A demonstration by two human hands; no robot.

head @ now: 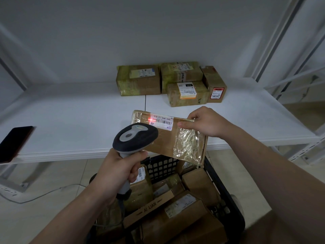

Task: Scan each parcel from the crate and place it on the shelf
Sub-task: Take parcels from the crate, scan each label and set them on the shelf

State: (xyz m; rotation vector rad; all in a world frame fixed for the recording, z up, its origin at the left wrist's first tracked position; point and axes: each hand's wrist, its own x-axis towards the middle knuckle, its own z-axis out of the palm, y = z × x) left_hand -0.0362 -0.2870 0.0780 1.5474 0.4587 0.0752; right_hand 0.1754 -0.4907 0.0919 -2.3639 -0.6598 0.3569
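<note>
Head view. The black crate (161, 167), below the shelf's (79, 120) front edge, holds several taped cardboard boxes (198, 184), closely packed. The right hand (205, 122) pinches the parcel (175, 140) at its far edge and holds it tilted above the crate. The left hand's (116, 171) fingers are clenched round the scanner (134, 138) handle. Red light falls on the parcel's barcode label (161, 121). Four shelved boxes (139, 80) sit grouped at the shelf's rear right. A phone (15, 143) lies at its front left edge.
</note>
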